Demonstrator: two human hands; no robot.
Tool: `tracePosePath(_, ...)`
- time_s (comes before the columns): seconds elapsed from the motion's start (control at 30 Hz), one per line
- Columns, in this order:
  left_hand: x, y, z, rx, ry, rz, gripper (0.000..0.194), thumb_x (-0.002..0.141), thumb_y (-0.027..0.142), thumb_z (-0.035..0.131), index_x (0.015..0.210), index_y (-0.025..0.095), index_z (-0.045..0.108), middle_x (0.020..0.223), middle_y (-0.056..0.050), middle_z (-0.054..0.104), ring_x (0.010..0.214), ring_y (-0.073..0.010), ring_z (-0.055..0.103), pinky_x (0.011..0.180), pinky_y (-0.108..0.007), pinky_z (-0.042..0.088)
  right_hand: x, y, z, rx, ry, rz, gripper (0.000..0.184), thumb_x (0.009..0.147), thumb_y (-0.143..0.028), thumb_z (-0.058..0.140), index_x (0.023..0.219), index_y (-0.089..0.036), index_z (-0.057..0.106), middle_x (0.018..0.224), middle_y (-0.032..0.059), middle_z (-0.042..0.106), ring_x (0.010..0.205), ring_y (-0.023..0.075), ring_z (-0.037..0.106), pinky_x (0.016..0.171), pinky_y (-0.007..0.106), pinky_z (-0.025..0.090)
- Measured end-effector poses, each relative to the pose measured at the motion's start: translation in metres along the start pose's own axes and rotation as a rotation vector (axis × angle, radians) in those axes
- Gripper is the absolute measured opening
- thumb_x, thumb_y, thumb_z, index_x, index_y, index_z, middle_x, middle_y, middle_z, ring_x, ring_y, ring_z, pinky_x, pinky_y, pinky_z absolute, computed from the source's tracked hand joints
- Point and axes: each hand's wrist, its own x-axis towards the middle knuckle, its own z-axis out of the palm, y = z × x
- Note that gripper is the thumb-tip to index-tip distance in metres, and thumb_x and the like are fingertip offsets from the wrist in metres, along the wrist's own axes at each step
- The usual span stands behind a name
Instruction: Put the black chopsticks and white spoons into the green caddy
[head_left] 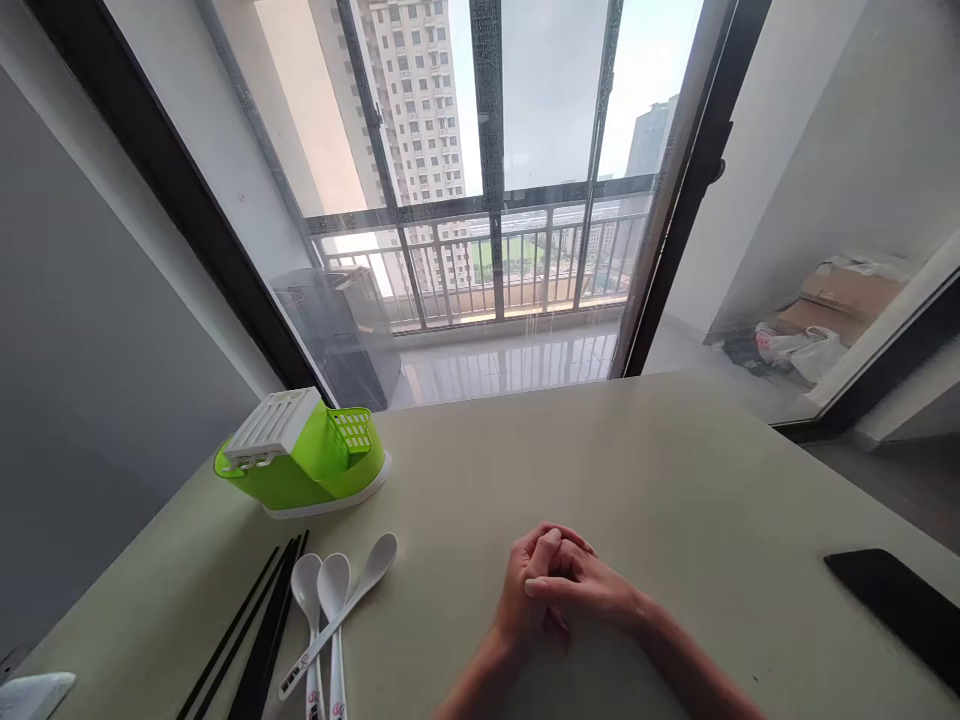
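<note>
My left hand [525, 590] and my right hand [592, 588] rest clasped together on the pale table [675, 470], fingers folded over one another, holding nothing. To their left lie three white spoons [330, 610] with handles pointing toward me. Several black chopsticks [259, 630] lie beside the spoons, further left. A green and white cutlery holder [304, 455] stands beyond them near the table's far left edge.
A black phone [900, 605] lies near the right table edge. A white object [34, 692] shows at the lower left corner. Behind the table are glass balcony doors [495, 200], a dark bin [341, 330], and boxes and bags [825, 320] on the floor at right.
</note>
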Motion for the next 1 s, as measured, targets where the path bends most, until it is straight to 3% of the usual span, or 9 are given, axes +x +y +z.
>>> tracePosePath(0.33,-0.0017,0.0047,-0.0017,-0.022,-0.042,0.012,0.039,0.090,0.047,0.051,0.085,0.016,0.073,0.084,-0.006,0.074,0.076,-0.0186,0.068,0.069,-0.027,0.051,-0.0013,-0.0049,0.0033,-0.009,-0.004,-0.008,0.058,0.085,-0.069,0.064,0.056,-0.019,0.056,0.050,-0.0022,0.059,0.046,0.0120,0.057,0.048,0.023,0.045)
tracePosePath(0.53,-0.0034,0.0044,-0.0018,-0.007,-0.050,-0.011,0.039,0.090,0.047,0.049,0.088,0.016,0.072,0.085,-0.007,0.075,0.070,-0.0179,0.067,0.061,-0.027,0.049,-0.0021,-0.0047,0.0026,-0.036,-0.010,-0.024,0.058,0.088,-0.066,0.063,0.054,-0.019,0.058,0.050,-0.0007,0.060,0.047,0.0133,0.059,0.050,0.024,0.046)
tracePosePath(0.73,-0.0028,0.0019,-0.0019,-0.035,-0.056,0.009,0.039,0.090,0.046,0.049,0.086,0.015,0.072,0.088,-0.008,0.076,0.079,-0.0191,0.068,0.071,-0.027,0.051,-0.0024,-0.0034,0.0029,-0.033,-0.004,-0.035,0.058,0.088,-0.067,0.064,0.053,-0.020,0.058,0.050,-0.0001,0.062,0.048,0.0141,0.060,0.051,0.026,0.046)
tracePosePath(1.0,-0.0025,-0.0030,-0.0033,-0.052,-0.061,0.014,0.043,0.090,0.049,0.050,0.090,0.013,0.074,0.089,-0.009,0.075,0.076,-0.0197,0.069,0.069,-0.029,0.051,-0.0036,0.0015,0.0036,-0.015,0.008,-0.026,0.055,0.088,-0.064,0.065,0.053,-0.021,0.058,0.052,0.0007,0.064,0.048,0.0159,0.061,0.050,0.027,0.045)
